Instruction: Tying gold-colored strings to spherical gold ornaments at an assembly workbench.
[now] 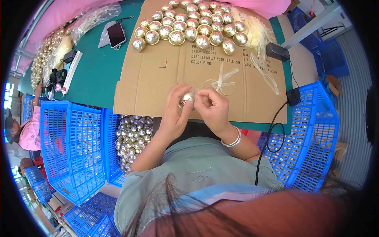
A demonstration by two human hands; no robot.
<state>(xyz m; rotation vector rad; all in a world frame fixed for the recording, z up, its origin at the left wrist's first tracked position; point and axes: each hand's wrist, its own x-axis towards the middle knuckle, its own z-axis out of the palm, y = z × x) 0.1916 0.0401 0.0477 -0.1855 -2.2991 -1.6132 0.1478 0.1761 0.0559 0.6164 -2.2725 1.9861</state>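
Head view: left fingers [177, 92] hold a ball [185, 98], right fingers [206, 94] press together; loose fingers could drop it over the counter's [96, 73] near edge.

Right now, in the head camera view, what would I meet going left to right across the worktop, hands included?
White power strip, phone, left hand holding a shiny metal ball, right hand, dark box.
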